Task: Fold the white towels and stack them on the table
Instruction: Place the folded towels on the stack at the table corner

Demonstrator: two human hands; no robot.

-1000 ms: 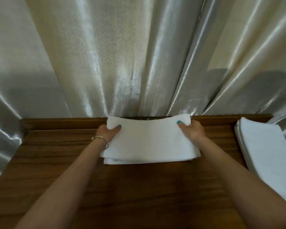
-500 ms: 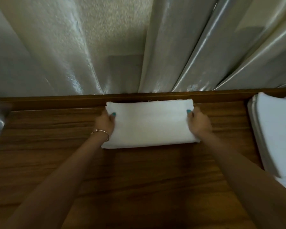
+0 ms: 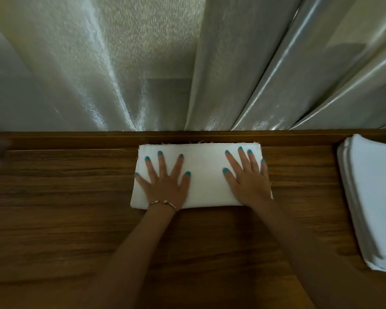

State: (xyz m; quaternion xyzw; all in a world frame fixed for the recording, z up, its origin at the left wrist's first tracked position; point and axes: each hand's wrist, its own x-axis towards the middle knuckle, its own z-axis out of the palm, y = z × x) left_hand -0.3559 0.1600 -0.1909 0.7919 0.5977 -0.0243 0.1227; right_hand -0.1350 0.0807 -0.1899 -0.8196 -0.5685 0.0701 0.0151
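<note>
The folded towel [image 3: 204, 175] is plain white, with no print. The bench [image 3: 76, 219] is dark brown wood — long grain streaks in lighter and darker brown run across it. The nails of the left hand [image 3: 165, 181] and the right hand [image 3: 247, 181] are painted teal. The bracelet [image 3: 163, 202] on the left wrist is a rosy gold. The stack of towels [image 3: 374, 197] at the right is white with greyish layered edges. The curtain [image 3: 143, 63] behind is pale silvery cream — glossy, with a fine speckled sheen.

Light: dim, warm
Glare: sheen streaks down the curtain [image 3: 125, 63] folds
Shadows: forearms dark, soft on the table [image 3: 65, 219]
Edges: bowed, slightly blurred
</note>
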